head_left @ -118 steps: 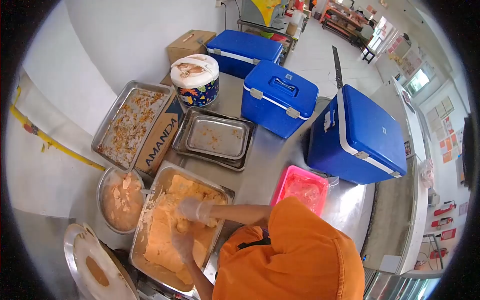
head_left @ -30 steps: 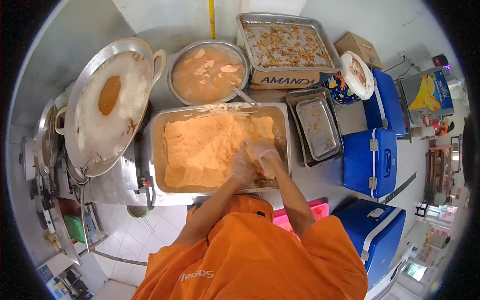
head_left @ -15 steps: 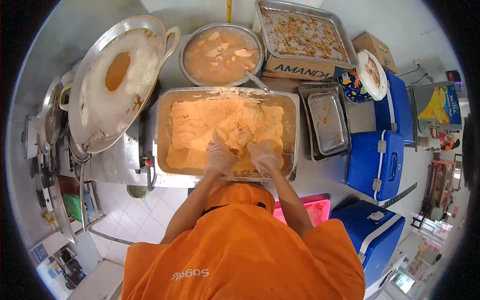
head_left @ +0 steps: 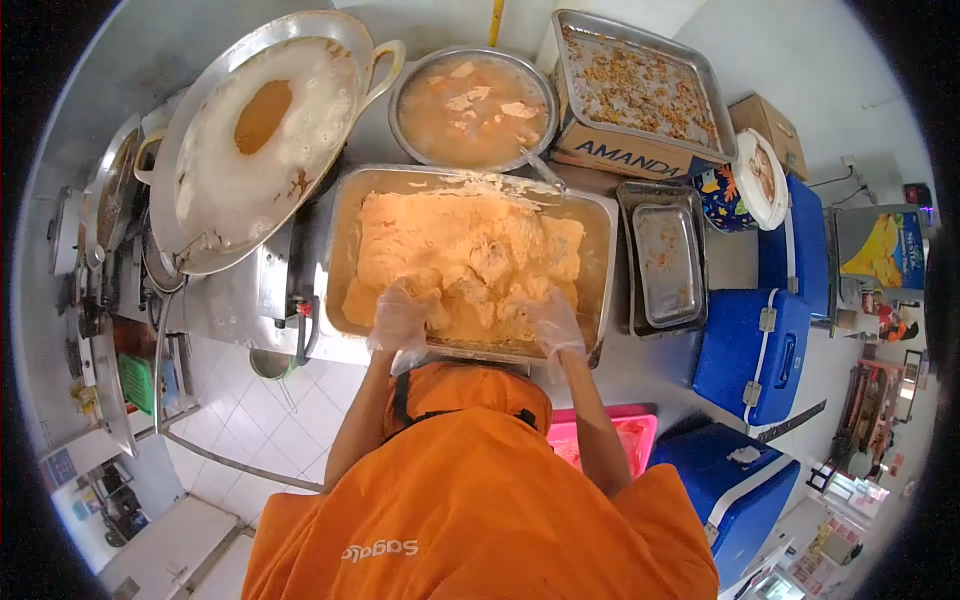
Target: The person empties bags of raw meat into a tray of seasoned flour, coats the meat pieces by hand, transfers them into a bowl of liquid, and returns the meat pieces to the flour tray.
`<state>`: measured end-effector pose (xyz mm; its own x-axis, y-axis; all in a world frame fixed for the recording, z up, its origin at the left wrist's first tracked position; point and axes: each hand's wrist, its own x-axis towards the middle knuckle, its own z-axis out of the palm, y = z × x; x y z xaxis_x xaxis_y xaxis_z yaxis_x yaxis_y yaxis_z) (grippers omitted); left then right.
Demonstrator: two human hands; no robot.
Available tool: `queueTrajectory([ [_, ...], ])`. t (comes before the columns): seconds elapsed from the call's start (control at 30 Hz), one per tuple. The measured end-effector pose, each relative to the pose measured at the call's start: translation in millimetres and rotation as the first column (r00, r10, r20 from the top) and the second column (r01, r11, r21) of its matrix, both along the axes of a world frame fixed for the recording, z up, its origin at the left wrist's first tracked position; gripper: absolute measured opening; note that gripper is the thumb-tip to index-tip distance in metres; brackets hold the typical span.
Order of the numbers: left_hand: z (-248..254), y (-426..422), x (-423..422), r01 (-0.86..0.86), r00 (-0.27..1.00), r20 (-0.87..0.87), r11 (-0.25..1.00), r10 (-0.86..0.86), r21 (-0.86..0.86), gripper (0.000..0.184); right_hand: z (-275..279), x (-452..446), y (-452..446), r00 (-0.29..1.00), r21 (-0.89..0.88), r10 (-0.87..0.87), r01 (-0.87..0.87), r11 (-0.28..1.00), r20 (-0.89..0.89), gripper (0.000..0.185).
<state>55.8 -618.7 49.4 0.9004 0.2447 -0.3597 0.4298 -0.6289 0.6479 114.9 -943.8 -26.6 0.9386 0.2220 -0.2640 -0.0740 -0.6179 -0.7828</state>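
Both my hands wear clear plastic gloves and work in a metal tray (head_left: 612, 262) of orange breading flour (head_left: 425, 225). Near the tray's front left, my left hand (head_left: 400, 318) is closed around a flour-coated lump that looks like a chicken piece (head_left: 431, 308). My right hand (head_left: 556, 322) is at the front right, its fingers curled round another coated piece (head_left: 533, 292). Between the hands, more coated pieces (head_left: 490, 260) lie half sunk in the flour. The fingertips are partly hidden by flour and pieces.
A large wok (head_left: 345, 60) with foamy oil stands at the back left. Behind the tray is a bowl (head_left: 547, 95) of pieces in cloudy liquid, its handle overhanging. To the right are a crumb-covered tray (head_left: 640, 90), smaller stacked trays (head_left: 668, 265) and blue cooler boxes (head_left: 750, 355).
My hands have moved apart, the left one leftward and the right one slightly right, with coated lumps now showing at their fingers. The camera view has shifted a little.
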Motion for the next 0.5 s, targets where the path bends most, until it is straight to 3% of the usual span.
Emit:
queueTrajectory([
  [0.1,-91,30,-25,0.265,0.926,0.154,0.884,-0.344,0.385,0.024,52,11,20,0.953,-0.439,0.295,-0.292,0.850,-0.062,0.022],
  [0.13,-92,32,-24,0.327,0.857,0.183,0.782,-0.483,0.531,0.023,59,14,28,0.927,-0.488,0.356,-0.366,0.793,-0.116,0.023],
  [0.17,-93,33,-21,0.397,0.833,0.098,0.711,-0.544,0.580,0.025,62,15,32,0.895,-0.529,0.411,-0.436,0.728,-0.173,0.025],
  [0.2,-61,24,-8,0.464,0.803,0.009,0.634,-0.596,0.619,0.028,51,14,30,0.910,-0.496,0.392,-0.404,0.769,-0.134,0.022],
  [0.27,-36,15,-5,0.476,0.856,-0.032,0.762,-0.516,0.439,0.030,22,6,22,0.933,-0.422,0.352,-0.347,0.838,-0.068,0.018],
  [0.3,-33,15,-5,0.369,0.927,-0.015,0.907,-0.374,0.204,0.029,32,6,21,0.881,-0.486,0.472,-0.432,0.760,-0.045,0.015],
  [0.37,-33,20,5,0.230,0.973,-0.032,0.973,-0.230,0.004,0.029,81,17,26,0.725,-0.618,0.688,-0.547,0.565,-0.012,0.011],
  [0.43,-52,30,5,0.249,0.968,-0.053,0.965,-0.245,0.085,0.032,108,15,32,0.929,-0.445,0.370,-0.326,0.834,0.013,0.017],
  [0.5,-99,55,-9,0.499,0.864,-0.226,0.700,-0.451,0.511,0.040,125,7,34,0.997,-0.184,0.082,-0.078,0.980,0.012,0.022],
])
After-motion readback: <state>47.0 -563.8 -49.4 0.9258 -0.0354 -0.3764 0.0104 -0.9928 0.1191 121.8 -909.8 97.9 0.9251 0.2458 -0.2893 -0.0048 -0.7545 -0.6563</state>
